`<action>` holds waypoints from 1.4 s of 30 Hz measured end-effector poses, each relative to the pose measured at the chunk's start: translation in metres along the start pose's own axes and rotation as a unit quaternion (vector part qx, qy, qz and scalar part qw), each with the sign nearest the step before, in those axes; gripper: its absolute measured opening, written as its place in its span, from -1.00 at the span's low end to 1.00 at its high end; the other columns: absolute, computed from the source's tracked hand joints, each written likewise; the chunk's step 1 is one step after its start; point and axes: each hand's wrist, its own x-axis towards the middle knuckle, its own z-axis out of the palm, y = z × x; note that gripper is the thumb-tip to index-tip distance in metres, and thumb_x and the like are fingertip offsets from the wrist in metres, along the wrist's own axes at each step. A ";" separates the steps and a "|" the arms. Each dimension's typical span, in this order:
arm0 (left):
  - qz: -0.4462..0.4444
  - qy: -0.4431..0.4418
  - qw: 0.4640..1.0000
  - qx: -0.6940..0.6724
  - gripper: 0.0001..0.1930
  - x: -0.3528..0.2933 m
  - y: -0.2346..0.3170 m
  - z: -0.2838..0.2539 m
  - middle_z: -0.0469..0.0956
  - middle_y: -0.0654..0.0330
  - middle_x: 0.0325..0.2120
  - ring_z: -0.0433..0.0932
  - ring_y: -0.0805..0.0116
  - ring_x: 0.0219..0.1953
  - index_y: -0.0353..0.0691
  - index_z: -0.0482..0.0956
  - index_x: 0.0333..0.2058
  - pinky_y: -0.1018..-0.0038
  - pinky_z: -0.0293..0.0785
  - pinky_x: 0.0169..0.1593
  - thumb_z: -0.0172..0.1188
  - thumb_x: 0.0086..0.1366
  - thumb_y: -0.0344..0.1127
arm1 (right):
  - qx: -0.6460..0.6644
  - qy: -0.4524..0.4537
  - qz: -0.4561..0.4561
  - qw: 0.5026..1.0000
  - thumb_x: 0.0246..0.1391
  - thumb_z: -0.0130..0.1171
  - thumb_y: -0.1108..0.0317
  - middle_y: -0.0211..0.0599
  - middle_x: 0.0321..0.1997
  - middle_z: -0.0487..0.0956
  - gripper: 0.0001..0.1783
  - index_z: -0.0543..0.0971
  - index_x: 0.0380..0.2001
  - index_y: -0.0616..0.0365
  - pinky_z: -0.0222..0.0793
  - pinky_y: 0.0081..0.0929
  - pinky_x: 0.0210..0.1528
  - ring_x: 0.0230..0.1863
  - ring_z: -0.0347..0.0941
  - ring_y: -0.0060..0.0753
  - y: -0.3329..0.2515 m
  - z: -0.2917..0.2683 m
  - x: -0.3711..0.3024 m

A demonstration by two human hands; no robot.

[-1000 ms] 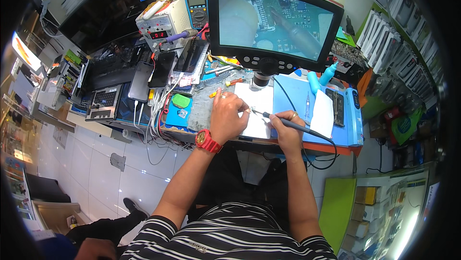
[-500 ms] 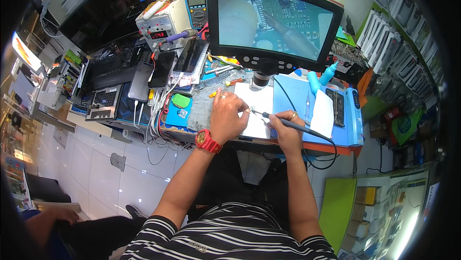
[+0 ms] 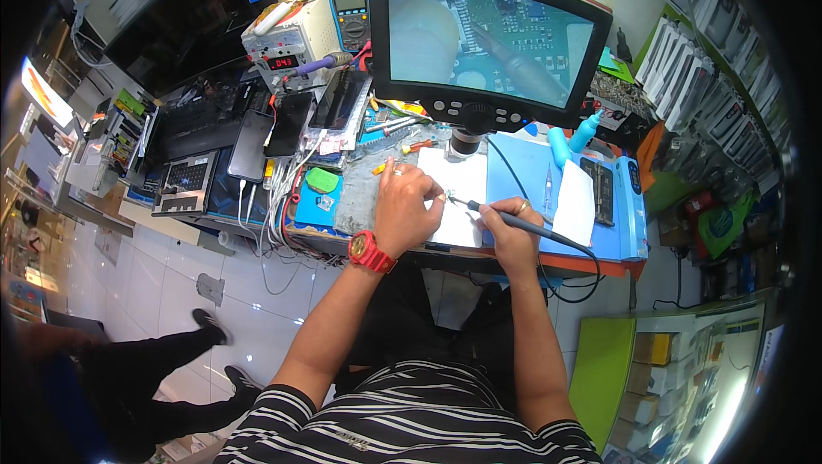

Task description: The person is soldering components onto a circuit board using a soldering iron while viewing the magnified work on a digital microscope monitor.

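Our right hand grips a soldering iron, its tip at a small circuit board over the white sheet; our left hand meets the board, whether gripping we cannot tell.

We find the piece by the left hand too small to identify, perhaps partly covered; we lose much of the bystander at the left edge.
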 end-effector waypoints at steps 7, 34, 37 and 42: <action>-0.008 -0.005 1.000 -0.006 -0.93 0.000 -0.001 0.001 0.65 0.11 -0.41 0.63 -0.02 -0.01 -0.18 0.74 -0.45 -0.19 0.08 0.58 0.39 0.19 -0.36 | 0.009 0.000 -0.004 1.000 0.17 0.50 0.39 -0.23 -0.48 0.72 -0.78 0.67 -0.38 0.34 0.49 -0.54 -0.35 -0.45 0.61 -0.57 -0.006 0.001 -0.001; -0.007 -0.005 1.000 -0.007 -0.92 0.000 0.000 0.000 0.65 0.12 -0.42 0.64 0.01 -0.04 -0.19 0.73 -0.46 -0.18 0.08 0.58 0.40 0.19 -0.36 | -0.003 0.005 -0.009 1.000 0.16 0.49 0.43 -0.25 -0.49 0.72 -0.80 0.66 -0.40 0.31 0.50 -0.54 -0.35 -0.46 0.60 -0.58 -0.007 0.001 -0.002; -0.003 -0.005 1.000 -0.008 -0.92 0.000 0.001 0.000 0.66 0.12 -0.42 0.64 0.00 -0.04 -0.19 0.73 -0.46 -0.19 0.08 0.58 0.40 0.19 -0.36 | 0.039 0.018 0.009 0.999 0.15 0.48 0.48 -0.27 -0.47 0.70 -0.84 0.66 -0.40 0.29 0.50 -0.55 -0.35 -0.45 0.59 -0.58 -0.007 0.003 -0.003; -0.013 -0.014 1.000 -0.009 -0.93 0.001 0.003 -0.003 0.66 0.11 -0.41 0.64 -0.02 -0.02 -0.19 0.74 -0.46 -0.19 0.08 0.58 0.40 0.19 -0.37 | -0.004 -0.023 -0.062 0.998 0.05 0.45 0.57 -0.28 -0.36 0.69 -0.88 0.68 -0.35 0.26 0.51 -0.53 -0.27 -0.35 0.60 -0.53 -0.007 -0.006 -0.001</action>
